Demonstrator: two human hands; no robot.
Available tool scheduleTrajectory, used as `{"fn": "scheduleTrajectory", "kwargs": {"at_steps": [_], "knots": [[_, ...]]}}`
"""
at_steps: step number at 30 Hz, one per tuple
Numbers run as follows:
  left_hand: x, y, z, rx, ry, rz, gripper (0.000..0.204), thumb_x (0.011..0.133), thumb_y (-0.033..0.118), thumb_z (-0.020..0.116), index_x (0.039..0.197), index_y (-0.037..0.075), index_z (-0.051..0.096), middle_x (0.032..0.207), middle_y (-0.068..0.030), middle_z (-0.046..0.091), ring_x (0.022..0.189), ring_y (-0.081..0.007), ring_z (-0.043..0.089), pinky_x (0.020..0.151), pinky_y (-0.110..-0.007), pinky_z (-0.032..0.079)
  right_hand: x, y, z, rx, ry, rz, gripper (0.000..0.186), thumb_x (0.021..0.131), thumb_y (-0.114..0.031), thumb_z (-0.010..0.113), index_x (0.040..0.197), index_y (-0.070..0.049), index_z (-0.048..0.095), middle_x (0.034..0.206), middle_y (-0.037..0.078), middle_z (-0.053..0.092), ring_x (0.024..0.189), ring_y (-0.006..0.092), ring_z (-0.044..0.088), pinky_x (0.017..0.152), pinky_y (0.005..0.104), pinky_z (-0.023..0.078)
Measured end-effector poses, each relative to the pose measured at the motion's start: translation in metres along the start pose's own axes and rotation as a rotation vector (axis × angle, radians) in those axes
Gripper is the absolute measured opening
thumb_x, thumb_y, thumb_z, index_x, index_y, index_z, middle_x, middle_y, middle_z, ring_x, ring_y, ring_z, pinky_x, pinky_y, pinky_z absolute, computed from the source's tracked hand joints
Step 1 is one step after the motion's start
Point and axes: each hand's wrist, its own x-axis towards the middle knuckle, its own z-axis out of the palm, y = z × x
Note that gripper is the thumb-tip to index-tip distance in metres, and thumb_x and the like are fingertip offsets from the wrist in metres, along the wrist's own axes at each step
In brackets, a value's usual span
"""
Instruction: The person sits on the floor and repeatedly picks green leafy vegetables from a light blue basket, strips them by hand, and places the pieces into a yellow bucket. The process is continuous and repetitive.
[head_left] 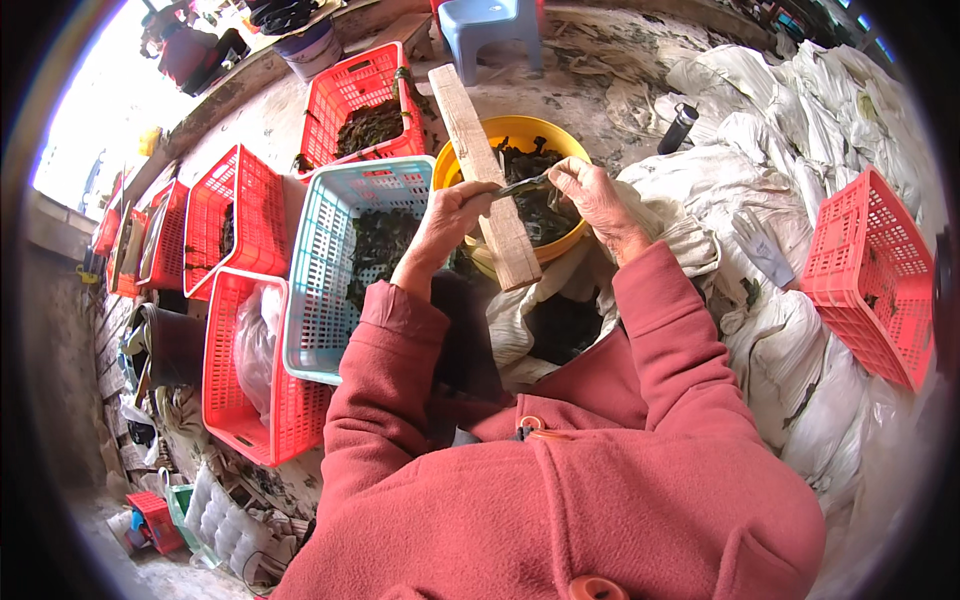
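A dark, wet-looking strip of seaweed [523,186] is stretched between my hands. One end is pinched in my left hand [447,218], and the other is gripped by the closed fingers of my right hand [597,203]. Just below the strip, a wooden plank [468,125] lies across a round yellow tub [556,133]. Inside the tub is a heap of dark seaweed [540,212]. Left of my left hand stands a light blue crate [305,255], with more dark green seaweed [385,240] lying in it.
Red crates [352,75] stand beyond and left of the blue one; one holds a clear plastic bag [257,350]. White sacking [780,200] covers the right side, with a glove [762,250], a black cylinder [678,128] and another red crate [868,280]. A blue stool [490,28] stands ahead.
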Motion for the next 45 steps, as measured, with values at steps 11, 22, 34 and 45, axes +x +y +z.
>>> {"fn": "scheduleTrajectory", "kwargs": {"at_steps": [11,22,34,45], "knots": [[0.014,-0.017,0.002,0.338,0.444,-0.056,0.016,0.09,0.019,0.061,0.1,0.008,0.069,0.092,-0.0084,0.067,0.085,-0.028,0.065,0.077,-0.038,0.05,-0.021,0.005,0.016,-0.057,-0.142,0.019,0.022,0.091,-0.006,0.061,0.112,-0.002,0.067,0.083,0.0,0.064,0.069,0.0062,0.056,0.066,0.0219,0.049],[0.005,-0.006,0.014,-0.404,0.047,-0.007,0.013,0.085,0.004,0.063,0.094,0.001,0.054,0.087,-0.0037,0.059,0.082,-0.0119,0.058,0.074,-0.026,0.049,-0.009,0.014,0.029,0.13,0.102,-0.162,0.012,0.093,-0.02,0.064,0.093,-0.008,0.066,0.079,-0.003,0.064,0.071,0.0041,0.056,0.061,0.0208,0.045],[0.0,0.013,0.035,0.225,-0.094,0.148,0.03,0.075,-0.001,0.061,0.104,0.0,0.051,0.074,-0.0086,0.06,0.07,-0.0156,0.058,0.066,-0.03,0.048,-0.004,0.035,0.051,-0.049,0.169,-0.213,0.018,0.09,-0.011,0.061,0.1,0.004,0.061,0.079,0.01,0.067,0.075,0.0122,0.061,0.071,0.0302,0.051],[-0.001,0.004,0.031,0.137,0.065,0.271,0.016,0.079,-0.001,0.064,0.094,-0.001,0.062,0.076,-0.0045,0.065,0.067,-0.0097,0.06,0.06,-0.024,0.048,-0.026,0.023,0.05,0.091,0.013,0.005,0.021,0.091,-0.019,0.065,0.099,0.001,0.067,0.08,0.001,0.065,0.071,0.0073,0.058,0.064,0.0254,0.048]]}}
